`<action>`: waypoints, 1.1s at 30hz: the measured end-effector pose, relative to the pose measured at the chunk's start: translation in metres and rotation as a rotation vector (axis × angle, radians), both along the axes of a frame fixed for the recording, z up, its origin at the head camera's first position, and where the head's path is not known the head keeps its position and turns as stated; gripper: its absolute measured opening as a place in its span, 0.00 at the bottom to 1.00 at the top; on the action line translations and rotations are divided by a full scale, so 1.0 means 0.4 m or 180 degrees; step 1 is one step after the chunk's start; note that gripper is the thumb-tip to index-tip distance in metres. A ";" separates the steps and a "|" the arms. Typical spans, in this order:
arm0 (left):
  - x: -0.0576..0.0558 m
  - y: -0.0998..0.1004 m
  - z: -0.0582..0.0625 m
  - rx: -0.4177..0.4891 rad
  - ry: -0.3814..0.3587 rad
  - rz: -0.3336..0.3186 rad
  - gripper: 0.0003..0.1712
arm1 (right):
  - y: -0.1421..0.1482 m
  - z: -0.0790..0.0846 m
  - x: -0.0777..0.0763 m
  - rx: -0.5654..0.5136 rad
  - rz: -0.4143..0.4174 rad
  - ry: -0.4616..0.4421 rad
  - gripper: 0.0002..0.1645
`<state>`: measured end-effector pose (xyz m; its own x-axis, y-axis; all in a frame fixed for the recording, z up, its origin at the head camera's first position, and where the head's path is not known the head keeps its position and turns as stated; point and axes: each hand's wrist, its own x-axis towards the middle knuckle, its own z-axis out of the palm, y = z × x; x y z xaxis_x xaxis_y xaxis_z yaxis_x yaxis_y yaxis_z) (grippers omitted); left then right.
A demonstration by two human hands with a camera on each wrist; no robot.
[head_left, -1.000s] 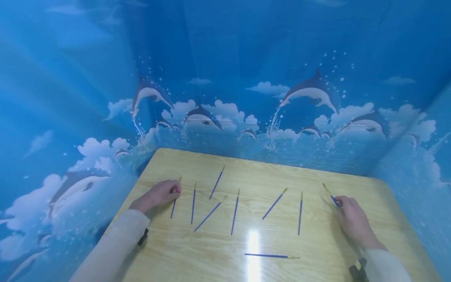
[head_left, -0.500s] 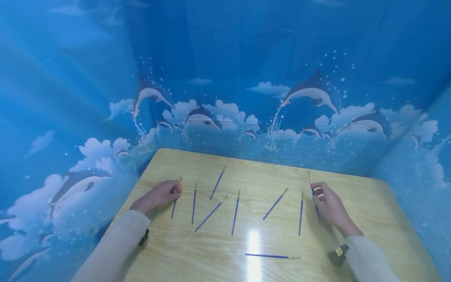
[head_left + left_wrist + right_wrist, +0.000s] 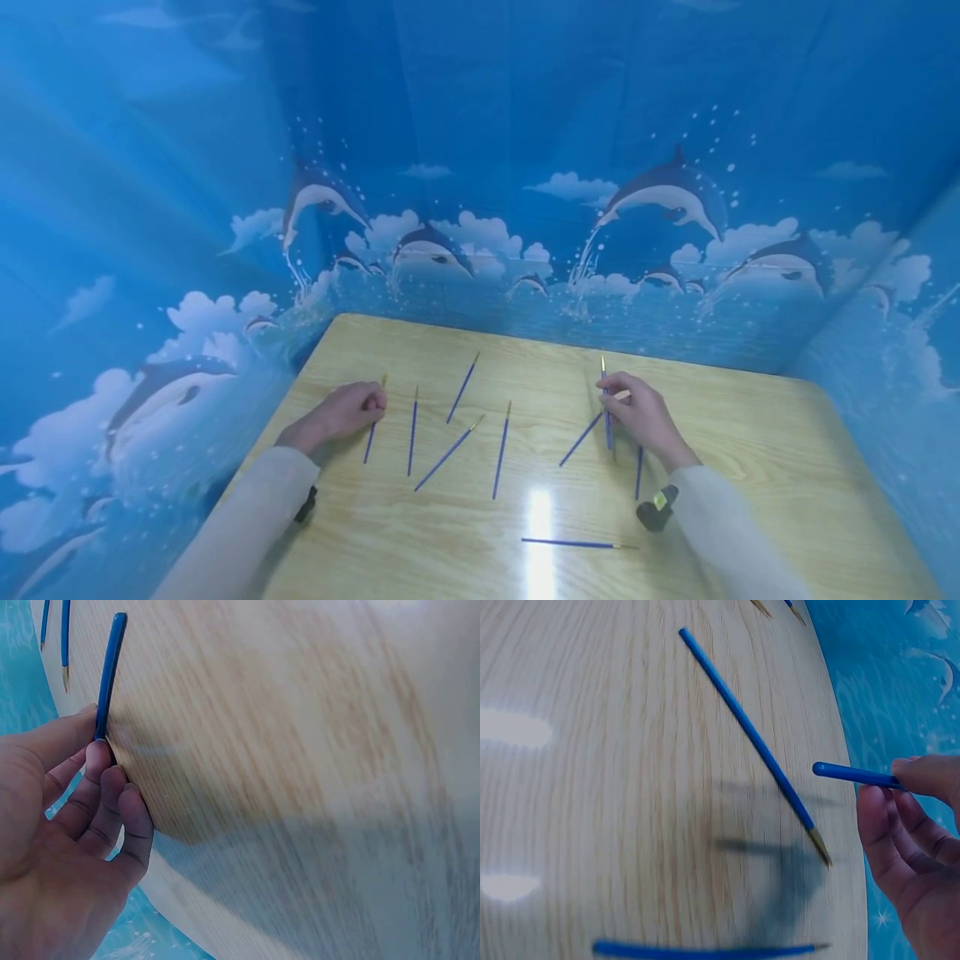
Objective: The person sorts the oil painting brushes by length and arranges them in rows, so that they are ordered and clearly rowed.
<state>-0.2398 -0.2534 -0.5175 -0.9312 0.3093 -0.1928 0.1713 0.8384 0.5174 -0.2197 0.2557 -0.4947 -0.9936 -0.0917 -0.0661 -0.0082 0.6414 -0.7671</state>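
At the table's left side my left hand pinches a blue paintbrush between thumb and fingers. Its blue handle sticks out of the grip in the left wrist view, while the fingers cover its middle. My right hand holds another paintbrush above the table, bristles pointing away from me. Beneath it lies a slanted paintbrush, whose bristle end is hidden by the hand in the head view. A further paintbrush lies partly under the right wrist.
Between the hands, several blue paintbrushes lie apart on the wooden table, among them a slanted paintbrush and a straighter paintbrush. Near the front, one paintbrush lies crosswise. A blue dolphin-print curtain surrounds the table.
My right hand has moved left with its paintbrush, from the right side to above the slanted paintbrush, and the brush has turned more upright in view. The left hand has stayed still.
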 end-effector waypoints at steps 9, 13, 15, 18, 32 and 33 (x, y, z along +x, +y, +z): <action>-0.003 0.002 0.001 0.0001 -0.0049 0.0019 0.03 | -0.096 -0.009 -0.034 -0.0194 -0.0061 -0.0116 0.15; -0.002 0.003 0.003 0.0006 -0.0085 0.0043 0.03 | -0.132 -0.020 -0.050 -0.0187 -0.0091 -0.0125 0.14; -0.001 0.003 0.004 0.0014 -0.0110 0.0073 0.03 | -0.147 -0.028 -0.059 -0.0146 -0.0116 -0.0090 0.13; -0.002 0.001 0.003 0.0015 -0.0113 0.0079 0.03 | -0.167 -0.038 -0.071 -0.0050 -0.0121 -0.0015 0.11; 0.002 0.000 0.007 0.0054 -0.0124 0.0059 0.03 | -0.244 -0.070 -0.099 0.0241 -0.0045 0.0164 0.09; 0.002 0.002 0.008 0.0056 -0.0140 0.0077 0.02 | -0.247 -0.073 -0.101 0.0296 -0.0046 0.0197 0.09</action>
<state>-0.2392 -0.2528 -0.5145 -0.9292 0.2904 -0.2286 0.1278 0.8328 0.5386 -0.2599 0.1569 -0.5240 -0.9972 -0.0736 -0.0120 -0.0440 0.7103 -0.7026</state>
